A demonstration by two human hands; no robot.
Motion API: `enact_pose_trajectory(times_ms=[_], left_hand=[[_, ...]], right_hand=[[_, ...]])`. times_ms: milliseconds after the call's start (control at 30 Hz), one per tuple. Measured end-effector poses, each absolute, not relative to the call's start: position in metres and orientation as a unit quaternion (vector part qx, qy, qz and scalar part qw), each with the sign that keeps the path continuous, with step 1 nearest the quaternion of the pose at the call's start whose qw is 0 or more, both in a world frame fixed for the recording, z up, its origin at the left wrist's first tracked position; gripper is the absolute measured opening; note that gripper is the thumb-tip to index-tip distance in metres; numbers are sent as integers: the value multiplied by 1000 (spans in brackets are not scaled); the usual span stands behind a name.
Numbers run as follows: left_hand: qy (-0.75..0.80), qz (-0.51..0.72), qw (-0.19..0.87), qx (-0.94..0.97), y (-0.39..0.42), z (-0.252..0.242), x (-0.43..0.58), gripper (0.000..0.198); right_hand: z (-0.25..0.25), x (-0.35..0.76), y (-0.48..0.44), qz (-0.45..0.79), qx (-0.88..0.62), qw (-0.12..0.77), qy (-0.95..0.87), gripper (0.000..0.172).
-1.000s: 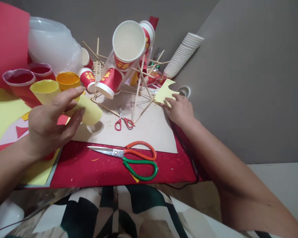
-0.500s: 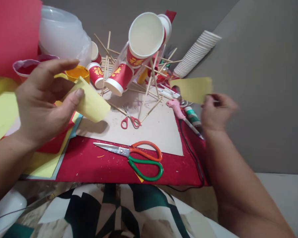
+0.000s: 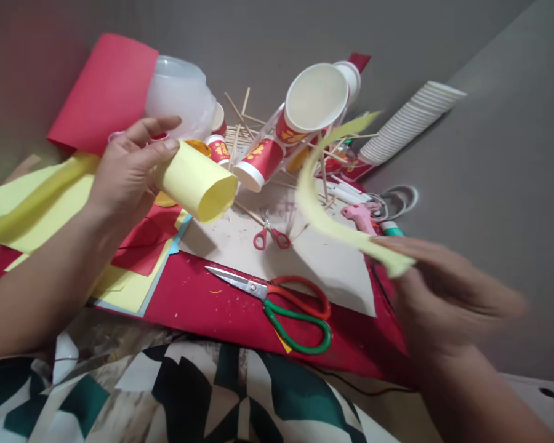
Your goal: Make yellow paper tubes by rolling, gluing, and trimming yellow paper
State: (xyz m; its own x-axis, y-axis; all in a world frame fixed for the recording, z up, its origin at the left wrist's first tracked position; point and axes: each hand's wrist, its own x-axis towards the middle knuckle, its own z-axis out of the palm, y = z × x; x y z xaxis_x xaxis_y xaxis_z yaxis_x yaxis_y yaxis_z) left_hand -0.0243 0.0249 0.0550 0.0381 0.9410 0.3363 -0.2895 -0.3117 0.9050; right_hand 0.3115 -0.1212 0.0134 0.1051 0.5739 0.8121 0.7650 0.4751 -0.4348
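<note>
With thumb and fingers, my left hand [image 3: 132,163] grips the closed end of a short yellow paper tube [image 3: 184,178], whose open end faces right and toward me. My right hand [image 3: 447,295] pinches one end of a yellow paper strip [image 3: 323,218]; the strip bends in a wide arc up and away from the fingers. Below and between both hands, large scissors [image 3: 258,289] with one orange and one green handle lie on the red cloth. Small red-handled scissors [image 3: 271,237] rest on the white board [image 3: 346,283] behind them.
Paper cups [image 3: 261,160] and thin wooden sticks [image 3: 240,117] form a structure at the back. A stack of white cups [image 3: 410,123] leans at right, above a pink glue gun [image 3: 357,214]. Red and yellow paper sheets [image 3: 143,243] lie at left, near a plastic container [image 3: 178,92].
My right hand has come down and nearer, and its strip now curves. The tube in my left hand has turned, showing its open end. The view has shifted left.
</note>
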Motion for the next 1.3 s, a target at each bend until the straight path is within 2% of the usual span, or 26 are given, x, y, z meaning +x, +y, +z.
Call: enact_pose_trajectory(times_ms=[100,233,367,533,600,700,800,867,933,1000,1133,1233,1300], left_hand=[[318,612,524,500,25,56,-27,22],[301,630,509,503,37,53,-37,32],[291,642,414,576,44,49,-43,51],[286,587,262,710,11,46,-34,47],[269,566,189,756,-4,44,-29,48],[207,506,98,831,-16,41,-22,62],[151,452,39,878,-18,36,-17,73],[127,421,25,898,-18,31,-13,74],[106,395,30,912,-19,27,-9,71],[80,385,39,919,-21,24,-5,66],[65,392,29,917,-24,20,2,56],[64,380,20,923,-23,19,2,53],[71,370,34,926,-23,20,0,59]], right_hand=[[9,294,-101,-36,-396,492,-774,33],[4,270,-67,27,-354,402,-844,26],[-5,255,-42,65,-332,342,-877,20],[4,253,-41,88,-356,265,-892,33],[13,253,-47,94,-387,270,-877,32],[21,249,-55,133,-427,345,-825,34],[21,241,-56,140,-414,401,-805,67],[16,235,-53,138,-370,396,-829,94],[10,229,-49,159,-330,390,-845,108],[2,223,-45,197,-299,393,-847,112],[-12,216,-40,264,-284,397,-832,108],[-15,216,-39,253,-308,400,-826,104],[-13,218,-39,221,-331,399,-826,102]])
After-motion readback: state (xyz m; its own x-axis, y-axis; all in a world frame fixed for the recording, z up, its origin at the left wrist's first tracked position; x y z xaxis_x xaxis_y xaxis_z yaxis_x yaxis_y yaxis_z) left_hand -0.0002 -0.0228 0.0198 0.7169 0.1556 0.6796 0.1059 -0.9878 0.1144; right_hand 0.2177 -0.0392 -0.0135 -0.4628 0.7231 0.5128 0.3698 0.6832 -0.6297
